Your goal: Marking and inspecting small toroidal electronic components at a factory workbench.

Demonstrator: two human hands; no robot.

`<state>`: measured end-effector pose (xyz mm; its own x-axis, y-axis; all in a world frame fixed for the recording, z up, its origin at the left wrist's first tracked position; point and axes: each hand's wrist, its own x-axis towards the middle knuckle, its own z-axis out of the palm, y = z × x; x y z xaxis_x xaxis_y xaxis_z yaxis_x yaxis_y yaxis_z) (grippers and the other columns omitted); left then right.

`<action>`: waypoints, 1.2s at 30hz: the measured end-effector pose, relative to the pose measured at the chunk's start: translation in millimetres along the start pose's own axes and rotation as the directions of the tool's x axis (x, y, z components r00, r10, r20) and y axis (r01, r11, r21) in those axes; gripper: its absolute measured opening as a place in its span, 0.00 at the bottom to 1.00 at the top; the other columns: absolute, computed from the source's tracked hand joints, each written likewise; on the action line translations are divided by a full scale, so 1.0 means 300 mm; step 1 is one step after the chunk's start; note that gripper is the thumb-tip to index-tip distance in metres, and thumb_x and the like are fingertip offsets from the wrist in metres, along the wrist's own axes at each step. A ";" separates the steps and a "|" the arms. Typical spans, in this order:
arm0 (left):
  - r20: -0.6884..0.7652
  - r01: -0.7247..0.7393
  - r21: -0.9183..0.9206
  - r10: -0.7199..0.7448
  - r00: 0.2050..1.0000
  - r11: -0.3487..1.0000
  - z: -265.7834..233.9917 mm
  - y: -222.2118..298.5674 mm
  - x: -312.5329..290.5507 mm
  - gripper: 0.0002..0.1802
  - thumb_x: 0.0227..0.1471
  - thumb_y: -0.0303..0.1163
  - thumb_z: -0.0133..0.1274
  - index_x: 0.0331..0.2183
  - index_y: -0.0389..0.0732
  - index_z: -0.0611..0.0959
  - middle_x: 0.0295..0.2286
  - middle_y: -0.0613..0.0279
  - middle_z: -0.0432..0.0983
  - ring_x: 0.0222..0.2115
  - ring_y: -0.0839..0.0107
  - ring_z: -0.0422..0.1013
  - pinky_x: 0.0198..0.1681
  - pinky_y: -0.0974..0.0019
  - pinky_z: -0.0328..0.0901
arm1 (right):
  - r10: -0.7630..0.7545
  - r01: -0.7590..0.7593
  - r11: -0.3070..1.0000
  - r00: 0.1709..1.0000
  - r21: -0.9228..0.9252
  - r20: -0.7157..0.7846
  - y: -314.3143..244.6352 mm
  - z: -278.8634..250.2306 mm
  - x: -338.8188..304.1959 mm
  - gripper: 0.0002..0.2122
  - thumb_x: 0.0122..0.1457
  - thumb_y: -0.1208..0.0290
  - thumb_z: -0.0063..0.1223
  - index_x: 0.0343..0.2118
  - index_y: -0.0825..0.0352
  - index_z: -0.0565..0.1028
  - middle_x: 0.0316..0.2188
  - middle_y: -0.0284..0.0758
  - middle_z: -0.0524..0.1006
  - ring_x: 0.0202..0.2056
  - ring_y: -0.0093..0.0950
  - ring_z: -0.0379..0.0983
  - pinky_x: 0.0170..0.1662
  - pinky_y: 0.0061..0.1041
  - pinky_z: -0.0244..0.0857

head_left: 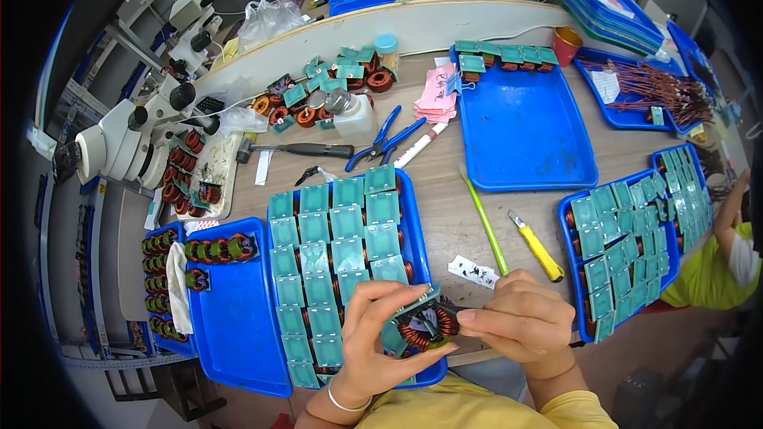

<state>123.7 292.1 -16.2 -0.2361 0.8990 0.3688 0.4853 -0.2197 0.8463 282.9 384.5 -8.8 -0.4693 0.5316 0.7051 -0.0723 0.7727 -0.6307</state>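
My left hand point(372, 330) holds a copper-wound coil point(427, 327) with a small green circuit board on it, thumb below and fingers above. Pinched in my right hand point(520, 319) is a slim dark piece whose tip meets the top of the coil; its kind is mostly hidden by my fingers. Beneath and beside my left hand lies a blue tray point(415, 214) filled with rows of green-board coils point(347, 222). A white strip with black smudges point(474, 271) rests just beyond my right hand.
Around the bench are a yellow utility knife point(536, 246), green stick point(485, 222), blue-handled pliers point(385, 141), hammer point(298, 148) and clear bottle point(354, 121). Further blue trays point(524, 127) stand far and right. A microscope point(119, 135) is at left; another person point(719, 262) sits at right.
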 end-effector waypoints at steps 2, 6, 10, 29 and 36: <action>-0.001 0.002 -0.006 -0.002 1.000 1.000 0.000 -0.001 0.002 0.34 0.23 0.33 0.71 0.38 0.35 0.76 0.35 0.58 0.66 0.37 0.67 0.65 0.40 0.68 0.63 | 0.000 0.000 1.000 1.000 0.001 0.002 -0.001 -0.001 -0.001 0.09 0.38 0.78 0.62 0.28 0.66 0.79 0.18 0.30 0.70 0.19 0.23 0.66 0.24 0.21 0.60; -0.006 0.007 -0.005 -0.007 1.000 1.000 -0.002 -0.004 -0.002 0.34 0.23 0.33 0.71 0.38 0.35 0.75 0.35 0.58 0.66 0.37 0.67 0.65 0.40 0.67 0.63 | -0.034 0.033 0.999 0.999 0.039 0.031 0.005 -0.006 -0.006 0.15 0.36 0.81 0.60 0.33 0.70 0.78 0.22 0.32 0.73 0.21 0.26 0.68 0.26 0.22 0.62; -0.001 0.016 -0.020 -0.016 1.000 1.000 -0.001 -0.006 -0.004 0.35 0.23 0.34 0.71 0.38 0.35 0.75 0.35 0.58 0.66 0.37 0.67 0.65 0.40 0.67 0.63 | -0.025 0.024 0.999 0.999 0.040 0.032 0.002 -0.004 -0.003 0.15 0.36 0.81 0.60 0.33 0.69 0.78 0.22 0.32 0.73 0.21 0.26 0.68 0.26 0.22 0.62; -0.003 0.018 -0.044 -0.018 1.000 0.999 -0.002 -0.015 -0.003 0.37 0.23 0.39 0.71 0.38 0.34 0.75 0.34 0.58 0.64 0.36 0.68 0.64 0.40 0.68 0.62 | 0.000 0.000 1.000 1.000 0.004 0.000 0.003 0.004 -0.003 0.09 0.38 0.79 0.62 0.27 0.67 0.79 0.18 0.30 0.70 0.18 0.23 0.65 0.24 0.21 0.60; 0.002 0.022 -0.078 -0.022 1.000 0.997 -0.002 -0.012 -0.003 0.36 0.24 0.39 0.70 0.38 0.33 0.74 0.34 0.58 0.64 0.36 0.68 0.65 0.40 0.68 0.63 | -0.006 0.005 1.000 1.000 0.006 0.003 0.000 0.000 -0.003 0.09 0.38 0.79 0.63 0.27 0.67 0.79 0.18 0.30 0.70 0.18 0.24 0.65 0.24 0.21 0.60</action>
<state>121.7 291.8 -19.4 -0.2448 0.9046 0.3490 0.4130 -0.2284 0.8816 283.2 384.0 -9.5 -0.4719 0.5262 0.7075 -0.0802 0.7735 -0.6288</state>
